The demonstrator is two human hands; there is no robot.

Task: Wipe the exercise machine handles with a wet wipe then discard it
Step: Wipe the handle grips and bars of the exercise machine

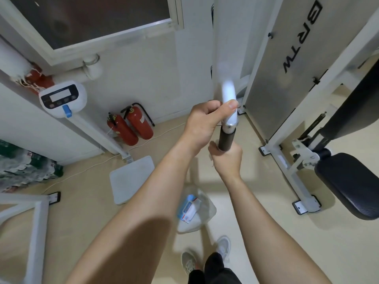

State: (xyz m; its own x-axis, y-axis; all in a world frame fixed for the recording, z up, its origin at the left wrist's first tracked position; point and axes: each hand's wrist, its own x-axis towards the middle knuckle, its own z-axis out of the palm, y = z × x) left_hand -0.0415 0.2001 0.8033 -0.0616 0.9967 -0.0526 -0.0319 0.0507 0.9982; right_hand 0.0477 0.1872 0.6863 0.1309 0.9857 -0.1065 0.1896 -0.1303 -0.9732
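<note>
A white bar (230, 95) of the exercise machine ends in a black grip handle (226, 139). My left hand (202, 124) grips the white bar just above the metal collar, thumb on top. My right hand (226, 158) is wrapped round the lower end of the black handle. A small white edge, perhaps the wet wipe (212, 158), peeks out at the left side of my right hand; most of it is hidden. On the floor below lies a clear plastic bag (205, 210) with a wet-wipe pack (188, 208) in it.
The machine's white frame and weight cover (287, 64) stand at the right, with a black padded seat (348, 185). Two red fire extinguishers (131, 126) lean by the wall. A white scale with a platform (131, 179) stands at the left. My feet (205, 257) are below.
</note>
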